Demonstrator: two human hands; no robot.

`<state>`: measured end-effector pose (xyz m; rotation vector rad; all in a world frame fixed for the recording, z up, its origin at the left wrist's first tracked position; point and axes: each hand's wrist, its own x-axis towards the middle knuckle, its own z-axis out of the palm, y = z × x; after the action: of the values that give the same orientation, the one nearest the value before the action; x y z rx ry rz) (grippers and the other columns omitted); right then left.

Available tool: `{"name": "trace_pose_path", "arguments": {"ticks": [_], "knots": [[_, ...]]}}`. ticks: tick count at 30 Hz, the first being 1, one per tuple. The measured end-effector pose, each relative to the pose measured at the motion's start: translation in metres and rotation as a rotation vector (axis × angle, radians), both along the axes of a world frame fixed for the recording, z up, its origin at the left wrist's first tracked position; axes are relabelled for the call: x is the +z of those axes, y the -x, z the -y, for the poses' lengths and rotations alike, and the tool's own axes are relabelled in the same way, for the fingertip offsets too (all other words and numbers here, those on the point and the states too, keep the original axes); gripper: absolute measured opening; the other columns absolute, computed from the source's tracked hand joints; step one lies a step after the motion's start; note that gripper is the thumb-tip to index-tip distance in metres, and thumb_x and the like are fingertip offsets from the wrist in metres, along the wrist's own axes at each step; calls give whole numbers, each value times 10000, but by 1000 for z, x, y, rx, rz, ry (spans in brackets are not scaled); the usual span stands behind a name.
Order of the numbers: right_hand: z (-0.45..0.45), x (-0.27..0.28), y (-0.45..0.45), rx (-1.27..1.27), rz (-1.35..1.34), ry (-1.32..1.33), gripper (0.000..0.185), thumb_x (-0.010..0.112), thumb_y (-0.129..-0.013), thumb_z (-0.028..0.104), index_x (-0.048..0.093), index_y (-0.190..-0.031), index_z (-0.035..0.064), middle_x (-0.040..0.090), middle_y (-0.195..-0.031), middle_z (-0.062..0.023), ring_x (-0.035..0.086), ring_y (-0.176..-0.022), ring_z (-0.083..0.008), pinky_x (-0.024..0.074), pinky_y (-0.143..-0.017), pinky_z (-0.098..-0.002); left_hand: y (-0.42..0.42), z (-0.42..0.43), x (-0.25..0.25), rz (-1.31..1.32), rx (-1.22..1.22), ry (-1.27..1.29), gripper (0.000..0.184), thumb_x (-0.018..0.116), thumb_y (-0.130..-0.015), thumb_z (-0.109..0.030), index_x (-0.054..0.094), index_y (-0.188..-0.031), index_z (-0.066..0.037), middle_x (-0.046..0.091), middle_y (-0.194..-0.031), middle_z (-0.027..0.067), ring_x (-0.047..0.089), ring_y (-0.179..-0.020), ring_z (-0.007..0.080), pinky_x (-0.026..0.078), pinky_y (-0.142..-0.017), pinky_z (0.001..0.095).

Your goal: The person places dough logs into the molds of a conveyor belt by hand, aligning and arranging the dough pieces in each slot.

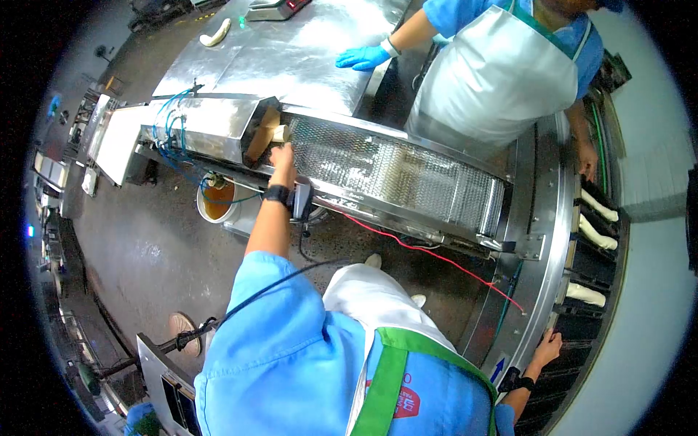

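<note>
My left hand, with a dark band at its wrist, reaches to the near end of a mesh conveyor belt. Its fingers are curled at a short, pale dough-like piece by a brown flap in the metal housing's mouth. Down at the right, my right hand is at the metal edge of a line of black trays, fingers bent; what they hold, if anything, is hidden. Long pale dough-like pieces lie in the trays above it, the closest being one piece.
A co-worker in a white apron stands across the belt, one blue-gloved hand over the steel table. The table bears a pale piece and a scale. A bucket of brownish liquid and a red cord are below the belt.
</note>
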<state>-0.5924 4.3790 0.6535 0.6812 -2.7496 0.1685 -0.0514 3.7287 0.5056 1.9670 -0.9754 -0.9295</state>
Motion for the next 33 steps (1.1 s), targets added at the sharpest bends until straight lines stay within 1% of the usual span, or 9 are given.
{"name": "trace_pose_path", "arguments": {"ticks": [8,12,13,16,17,19,22,24,33], "knots": [[-6,15,-8,-108,77,-176,296,504,-771,287,454,-715,1,477,-654,-152,485,-645,-315,381,-535,-403,66,13,85,124,382,-337,899,694,-513,-488,248,-1109,16,299,-1116,166,389,-975,317,347,-839,388],[2,16,-17,-26,13,-74,229,544,-744,222,481,-753,2,500,-692,-155,490,-667,-323,393,-555,-393,42,35,33,260,168,-332,1088,621,-524,-598,103,-1203,78,167,-1259,224,309,-1091,291,314,-880,332],[-2,7,-12,32,-55,4,237,541,-752,226,525,-820,-1,518,-719,-170,504,-669,-333,404,-588,-377,89,-19,114,126,306,-266,670,586,-701,-278,200,-1199,-49,316,-1163,121,389,-1008,244,401,-778,343],[17,16,-19,13,-67,-32,245,560,-721,248,524,-765,10,529,-721,-154,512,-677,-309,402,-584,-367,1,-33,62,-299,-420,-86,303,414,-809,-116,416,-1100,-30,467,-1009,93,461,-877,202,394,-734,286],[24,22,-20,23,-96,-57,248,569,-702,245,491,-686,10,505,-669,-151,497,-645,-310,388,-564,-377,-14,-55,74,-32,-735,197,318,358,-829,-116,387,-1134,-32,447,-1067,79,447,-913,198,374,-746,275],[28,18,-12,76,-86,68,251,573,-684,215,440,-624,11,480,-643,-143,477,-623,-314,368,-542,-388,20,-119,181,-509,-430,126,389,366,-822,-119,334,-1202,-44,327,-1220,112,331,-1110,240,336,-861,326],[26,6,-2,72,-67,48,248,578,-674,280,522,-744,50,536,-742,-91,495,-755,-256,331,-631,-388,14,-156,227,-181,-637,392,425,304,-847,-277,320,-1223,-78,305,-1252,99,266,-1163,226,263,-927,392],[35,11,-1,37,6,60,241,573,-673,286,515,-731,59,533,-741,-81,487,-752,-248,327,-641,-384,46,-185,259,-98,-638,533,458,413,-782,-96,311,-1227,-56,283,-1271,108,292,-1147,234,303,-915,361],[41,19,10,77,36,56,218,547,-698,262,493,-760,61,506,-761,-79,453,-799,-245,312,-693,-367,242,-238,347,-1167,-990,121,464,492,-730,-65,324,-1143,62,425,-1084,218,432,-982,295,361,-843,387]]}}
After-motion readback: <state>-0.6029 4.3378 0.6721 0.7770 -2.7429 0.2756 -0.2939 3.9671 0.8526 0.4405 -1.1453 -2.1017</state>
